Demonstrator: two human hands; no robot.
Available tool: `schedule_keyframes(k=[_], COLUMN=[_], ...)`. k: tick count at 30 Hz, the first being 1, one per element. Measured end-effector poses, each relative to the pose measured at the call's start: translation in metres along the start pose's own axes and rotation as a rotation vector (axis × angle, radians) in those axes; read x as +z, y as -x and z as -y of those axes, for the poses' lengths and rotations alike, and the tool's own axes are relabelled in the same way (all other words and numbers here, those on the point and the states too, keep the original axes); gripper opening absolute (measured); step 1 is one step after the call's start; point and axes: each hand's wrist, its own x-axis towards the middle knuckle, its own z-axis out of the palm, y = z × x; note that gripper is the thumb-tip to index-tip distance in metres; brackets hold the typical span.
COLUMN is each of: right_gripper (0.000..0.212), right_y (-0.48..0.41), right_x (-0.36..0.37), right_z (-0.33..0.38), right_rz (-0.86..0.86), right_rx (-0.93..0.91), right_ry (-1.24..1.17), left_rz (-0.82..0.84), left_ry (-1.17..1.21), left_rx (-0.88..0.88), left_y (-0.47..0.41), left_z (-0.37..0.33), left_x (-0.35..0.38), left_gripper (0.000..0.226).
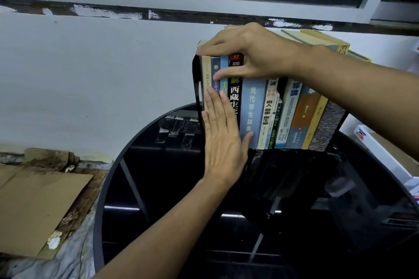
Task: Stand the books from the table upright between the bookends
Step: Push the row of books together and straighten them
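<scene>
twelve or so books (254, 111) already stand upright in one row, spines toward the camera, at about 1 o'clock on the round black table (158, 188). a black bookend (196, 84) closes the row's 9 o'clock end. the 3 o'clock end is harder to read, and i cannot tell whether a second bookend touches the last, mottled spine. no loose book shows on the visible part of the table, so i judge the task nearly done, with only squaring and tightening the row left. a slim gap near the middle and a slight lean toward 3 o'clock suggest the packing is not yet snug.

the left hand (223, 142) lies flat, fingers straight and pressed together, palm against the lower spines of the books nearest the bookend, holding nothing. the right hand (249, 54) sits at 12 o'clock of the same books, fingers curled over their top edges and thumb laid across the spines, pinching that group from above. brown cardboard (34, 206) lies at 8 o'clock, off the table.
</scene>
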Motion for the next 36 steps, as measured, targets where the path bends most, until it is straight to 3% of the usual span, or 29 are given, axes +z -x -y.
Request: schedule_keyframes(k=[19,28,36], right_gripper=[0.059,0.08,0.082], right_y=[-0.005,-0.006,-0.005], right_x=[0.005,-0.013,-0.011], right_z=[-0.002,-0.004,-0.005], right_rz=[0.03,0.252,0.236], right_rx=[0.046,0.075,0.079], right_ry=[0.039,0.056,0.065], left_rz=[0.009,0.037,0.029], left_ry=[-0.128,-0.16,-0.179], left_rx=[-0.027,0.012,0.017], left_y=[-0.009,-0.005,-0.008], left_z=[0.009,0.015,0.017], left_x=[0.007,0.0,0.003], left_gripper=[0.113,0.12,0.123])
